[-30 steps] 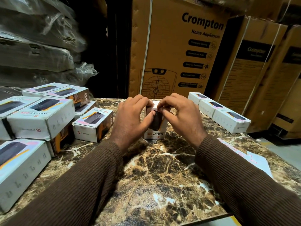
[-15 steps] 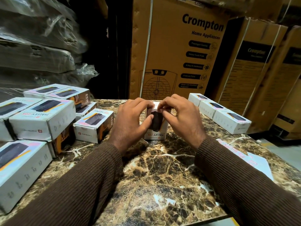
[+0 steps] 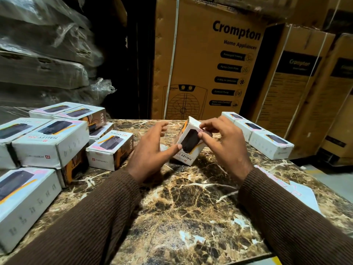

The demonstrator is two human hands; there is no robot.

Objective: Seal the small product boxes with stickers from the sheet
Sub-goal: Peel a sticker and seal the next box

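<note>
Box in hand (image 3: 188,143) tilted at worktop (image 3: 191,207) centre: right hand (image 3: 225,148) pinches top corner, left hand (image 3: 152,150) spread, thumb touching. Seal unclear. Three boxes (image 3: 267,138) right, larger pile (image 3: 49,142) left; sticker sheet (image 3: 298,194) beside right sleeve. Apparently many remain.

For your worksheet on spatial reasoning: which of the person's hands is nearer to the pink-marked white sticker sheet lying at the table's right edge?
Right. The right hand grips the small white product box at mid-table, on the side toward the pink-marked white sticker sheet; the left hand lies beyond the box.
</note>
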